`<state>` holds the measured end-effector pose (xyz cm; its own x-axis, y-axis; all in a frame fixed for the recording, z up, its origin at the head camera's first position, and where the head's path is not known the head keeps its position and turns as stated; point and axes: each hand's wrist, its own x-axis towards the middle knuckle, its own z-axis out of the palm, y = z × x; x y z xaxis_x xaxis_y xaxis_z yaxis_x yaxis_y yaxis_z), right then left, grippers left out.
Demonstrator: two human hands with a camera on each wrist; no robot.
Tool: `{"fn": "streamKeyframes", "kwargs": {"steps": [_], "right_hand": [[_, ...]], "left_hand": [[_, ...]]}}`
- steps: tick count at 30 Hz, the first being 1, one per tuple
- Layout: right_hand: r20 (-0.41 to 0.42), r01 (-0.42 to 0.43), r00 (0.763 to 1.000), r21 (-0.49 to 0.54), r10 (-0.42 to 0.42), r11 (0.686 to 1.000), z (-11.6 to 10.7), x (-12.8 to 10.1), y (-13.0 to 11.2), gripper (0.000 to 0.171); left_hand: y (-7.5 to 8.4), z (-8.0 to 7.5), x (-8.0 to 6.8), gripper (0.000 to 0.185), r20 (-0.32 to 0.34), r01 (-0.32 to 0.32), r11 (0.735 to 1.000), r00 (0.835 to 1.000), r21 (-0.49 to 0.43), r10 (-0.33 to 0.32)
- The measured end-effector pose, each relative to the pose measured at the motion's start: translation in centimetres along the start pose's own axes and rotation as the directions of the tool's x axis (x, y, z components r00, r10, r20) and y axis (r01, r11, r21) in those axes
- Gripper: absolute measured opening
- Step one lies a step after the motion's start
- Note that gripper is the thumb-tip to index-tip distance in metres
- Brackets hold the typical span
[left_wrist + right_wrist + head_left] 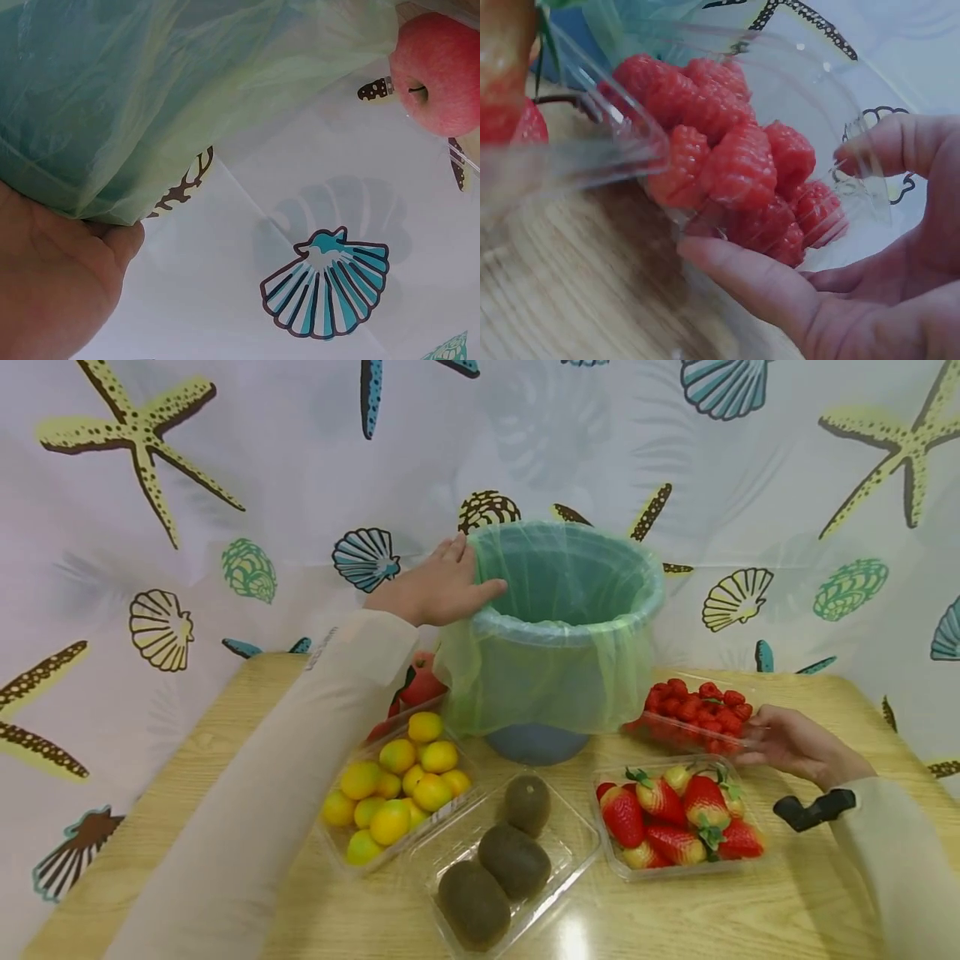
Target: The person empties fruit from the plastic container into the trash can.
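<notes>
My left hand [444, 583] rests on the left rim of a grey-blue bin [538, 742], its thumb stretched over the opening. A thin green bag [465, 685] lines the bin and folds down over its outside. In the left wrist view part of the hand is hidden behind the bag's edge. My right hand [806, 747] holds the right end of a clear plastic container [780, 52], with fingers low on its side and thumb at the upper edge. Red raspberries [739, 165] fill this container, which is tilted in the right wrist view.
Clear trays of strawberries [675, 822], kiwis [513, 862] and small yellow lemons [390, 802] stand in front of the bin. A red apple [439, 75] lies at the left behind the lemons. A shell-patterned cloth [300, 468] hangs behind the wooden table [645, 927].
</notes>
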<state>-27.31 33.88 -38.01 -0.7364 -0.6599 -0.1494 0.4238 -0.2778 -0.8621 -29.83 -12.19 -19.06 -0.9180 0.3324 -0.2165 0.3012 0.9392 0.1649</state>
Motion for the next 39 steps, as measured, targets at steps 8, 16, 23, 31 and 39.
{"fn": "streamKeyframes", "kwargs": {"steps": [8, 16, 23, 31, 39], "right_hand": [[-0.121, 0.071, 0.991, 0.061, -0.063, 0.996, 1.1, -0.8, -1.0, 0.046], [-0.264, 0.108, 0.962, 0.162, -0.062, 0.981, 3.2, -1.0, -3.3, 0.040], [-0.415, 0.124, 0.907, 0.116, -0.066, 0.985, 4.5, -1.5, -4.8, 0.036], [-0.416, 0.113, 0.908, 0.124, -0.052, 0.986, 5.0, -1.5, -5.8, 0.032], [-0.381, 0.135, 0.924, 0.218, -0.043, 0.966, 4.5, -3.2, -7.5, 0.023]], "left_hand": [[0.6, -0.3, 0.1, 0.080, 0.007, 0.005, 1.000, 1.000, -0.012, -0.005], [0.3, -0.6, 0.1, 0.078, 0.004, -0.010, 1.000, 1.000, -0.008, 0.010], [-0.1, -0.9, 0.3, 0.070, 0.059, -0.038, 0.999, 0.998, 0.005, 0.037], [-0.8, -1.2, 0.3, 0.071, 0.069, -0.099, 0.994, 0.993, 0.036, 0.096], [-0.1, -0.5, 0.4, 0.070, 0.052, -0.094, 0.995, 0.994, -0.019, 0.095]]}}
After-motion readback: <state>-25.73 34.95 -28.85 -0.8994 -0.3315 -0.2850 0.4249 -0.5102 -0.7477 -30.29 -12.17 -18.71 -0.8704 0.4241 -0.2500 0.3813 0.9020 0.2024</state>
